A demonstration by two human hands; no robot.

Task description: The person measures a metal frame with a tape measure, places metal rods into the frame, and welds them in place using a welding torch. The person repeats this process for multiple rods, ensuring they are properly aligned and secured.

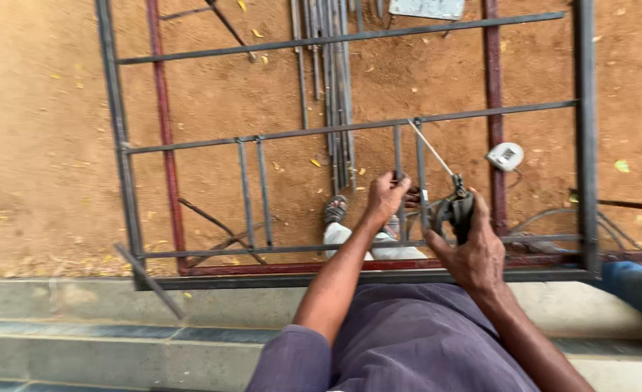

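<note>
Left hand (pixel 385 194) gripped upright bar (pixel 399 181) of grille frame (pixel 121 145), steadying it. Right hand (pixel 473 250) clenched electrode holder (pixel 455 207); welding rod (pixel 430 149) angled toward joint.

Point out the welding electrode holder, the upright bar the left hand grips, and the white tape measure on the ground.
welding electrode holder (pixel 457 210): head view, on its dark body in the right hand.
upright bar (pixel 399 149): head view, above the left hand.
white tape measure (pixel 505 156): head view, case middle.
</note>
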